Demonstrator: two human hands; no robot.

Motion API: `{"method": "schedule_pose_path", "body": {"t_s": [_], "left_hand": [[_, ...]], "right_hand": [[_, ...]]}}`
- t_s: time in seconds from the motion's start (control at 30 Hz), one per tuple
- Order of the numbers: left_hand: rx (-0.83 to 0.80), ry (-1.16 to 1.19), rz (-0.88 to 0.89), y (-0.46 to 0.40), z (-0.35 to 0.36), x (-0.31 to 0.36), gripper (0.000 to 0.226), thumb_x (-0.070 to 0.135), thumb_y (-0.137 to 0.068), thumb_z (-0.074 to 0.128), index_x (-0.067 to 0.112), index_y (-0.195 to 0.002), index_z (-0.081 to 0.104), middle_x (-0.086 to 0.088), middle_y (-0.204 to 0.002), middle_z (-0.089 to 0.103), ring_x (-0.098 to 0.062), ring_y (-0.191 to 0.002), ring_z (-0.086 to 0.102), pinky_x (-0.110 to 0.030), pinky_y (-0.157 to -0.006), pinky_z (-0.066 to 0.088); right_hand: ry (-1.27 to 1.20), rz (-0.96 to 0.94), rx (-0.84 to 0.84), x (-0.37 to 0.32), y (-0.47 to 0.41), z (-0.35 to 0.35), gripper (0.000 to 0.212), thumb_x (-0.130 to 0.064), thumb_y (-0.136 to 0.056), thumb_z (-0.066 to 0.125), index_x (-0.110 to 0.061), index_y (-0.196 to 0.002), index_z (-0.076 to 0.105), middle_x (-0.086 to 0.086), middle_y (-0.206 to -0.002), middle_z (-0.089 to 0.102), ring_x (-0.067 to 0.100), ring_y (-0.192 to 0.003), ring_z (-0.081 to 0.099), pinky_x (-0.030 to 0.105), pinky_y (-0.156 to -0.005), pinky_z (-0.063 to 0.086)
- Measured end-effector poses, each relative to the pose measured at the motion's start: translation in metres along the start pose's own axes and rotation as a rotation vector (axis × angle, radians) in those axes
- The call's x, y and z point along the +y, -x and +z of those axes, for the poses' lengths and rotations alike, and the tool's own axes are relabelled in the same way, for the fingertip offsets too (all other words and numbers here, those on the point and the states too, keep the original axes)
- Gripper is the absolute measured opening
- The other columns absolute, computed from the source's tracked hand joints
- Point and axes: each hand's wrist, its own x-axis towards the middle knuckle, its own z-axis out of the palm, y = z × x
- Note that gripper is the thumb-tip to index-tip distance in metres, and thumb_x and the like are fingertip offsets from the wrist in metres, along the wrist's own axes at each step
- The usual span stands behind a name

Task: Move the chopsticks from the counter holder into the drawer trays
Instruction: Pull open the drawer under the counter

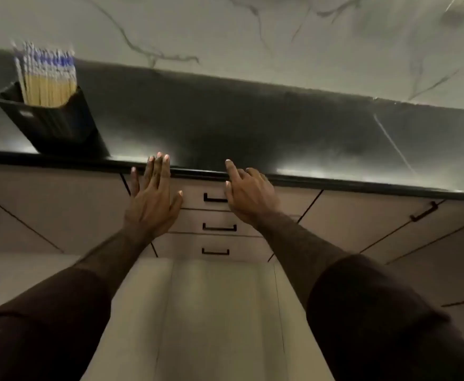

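Black holder (52, 125) at counter's left front edge, packed with upright chopsticks (46, 78), blue-patterned tops up, all untouched. Both hands empty: left hand (154, 199) fingers spread wide over counter lip, right hand (248, 195) loosely open, index extended, just beside top drawer handle (215, 198). Probably reaching to open drawer first; three drawers stacked, all closed, trays unseen. Dark glossy counter (253, 133), marble-veined wall (253, 37), pale floor.
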Motion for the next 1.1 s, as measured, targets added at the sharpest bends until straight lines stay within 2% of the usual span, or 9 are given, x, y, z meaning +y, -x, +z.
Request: {"method": "schedule_pose_path", "body": {"t_s": [0.1, 0.17, 0.27, 0.43, 0.6, 0.67, 0.83, 1.1], "left_hand": [[-0.053, -0.030, -0.029, 0.008, 0.034, -0.012, 0.077, 0.036, -0.096, 0.045, 0.004, -0.152, 0.004, -0.014, -0.161, 0.007, -0.025, -0.149, 0.000, -0.054, -0.118, 0.002], [-0.103, -0.051, -0.015, 0.014, 0.057, -0.019, 0.076, 0.038, -0.097, 0.041, 0.005, -0.152, 0.001, -0.013, -0.162, 0.002, -0.024, -0.149, -0.003, -0.054, -0.118, 0.002], [-0.132, -0.061, 0.007, 0.013, 0.088, -0.031, 0.075, 0.038, -0.098, 0.039, 0.006, -0.152, -0.001, -0.013, -0.162, 0.000, -0.024, -0.148, -0.005, -0.053, -0.119, 0.002], [-0.114, -0.033, -0.003, 0.001, 0.125, -0.041, 0.077, 0.042, -0.099, 0.037, 0.008, -0.151, -0.008, -0.012, -0.162, -0.007, -0.023, -0.148, -0.009, -0.051, -0.119, 0.000], [-0.082, 0.039, -0.066, -0.002, 0.151, -0.059, 0.081, 0.041, -0.097, 0.038, 0.008, -0.150, -0.013, -0.014, -0.161, -0.007, -0.023, -0.148, -0.007, -0.049, -0.119, 0.000], [-0.082, 0.038, -0.078, 0.001, 0.160, -0.064, 0.081, 0.044, -0.095, 0.034, 0.010, -0.150, -0.014, -0.013, -0.161, -0.007, -0.020, -0.147, -0.010, -0.047, -0.119, -0.002], [-0.042, 0.070, -0.106, 0.011, 0.170, -0.065, 0.083, 0.047, -0.095, 0.034, 0.013, -0.150, -0.018, -0.009, -0.162, -0.008, -0.014, -0.145, -0.015, -0.044, -0.119, -0.003], [0.076, 0.152, -0.024, 0.030, 0.147, -0.057, 0.081, 0.044, -0.097, 0.036, 0.008, -0.149, -0.016, -0.007, -0.160, -0.012, -0.020, -0.148, -0.011, -0.043, -0.120, -0.004]], "right_hand": [[-0.050, 0.022, -0.005, 0.002, 0.002, 0.048, 0.041, -0.026, -0.098, 0.040, -0.010, -0.136, 0.045, 0.017, -0.112, 0.067, 0.034, -0.103, 0.061, 0.039, -0.080, 0.046], [-0.050, 0.042, -0.027, 0.004, 0.004, 0.077, 0.032, -0.020, -0.096, 0.044, -0.008, -0.124, 0.054, 0.018, -0.105, 0.069, 0.034, -0.097, 0.062, 0.037, -0.077, 0.046], [-0.059, 0.077, -0.047, 0.009, -0.003, 0.118, 0.026, -0.019, -0.096, 0.045, -0.008, -0.118, 0.055, 0.015, -0.108, 0.065, 0.029, -0.098, 0.059, 0.037, -0.081, 0.047], [-0.009, 0.173, -0.170, 0.021, -0.022, 0.167, 0.040, -0.025, -0.098, 0.045, -0.008, -0.134, 0.042, 0.017, -0.129, 0.053, 0.031, -0.117, 0.051, 0.043, -0.102, 0.043], [-0.047, 0.276, -0.353, 0.034, -0.043, 0.201, 0.059, -0.030, -0.100, 0.043, -0.015, -0.151, 0.019, 0.013, -0.150, 0.030, 0.032, -0.141, 0.025, 0.043, -0.120, 0.018], [-0.055, 0.312, -0.355, 0.037, -0.049, 0.209, 0.056, -0.032, -0.101, 0.040, -0.016, -0.151, 0.021, 0.012, -0.153, 0.028, 0.032, -0.143, 0.022, 0.044, -0.120, 0.016], [-0.030, 0.346, -0.295, 0.035, -0.060, 0.214, 0.043, -0.030, -0.100, 0.045, -0.016, -0.140, 0.038, 0.012, -0.139, 0.043, 0.032, -0.130, 0.038, 0.044, -0.113, 0.029], [-0.068, 0.361, -0.301, 0.020, -0.028, 0.203, 0.037, -0.029, -0.103, 0.038, -0.018, -0.138, 0.041, 0.012, -0.142, 0.042, 0.032, -0.133, 0.034, 0.046, -0.112, 0.032]]}}
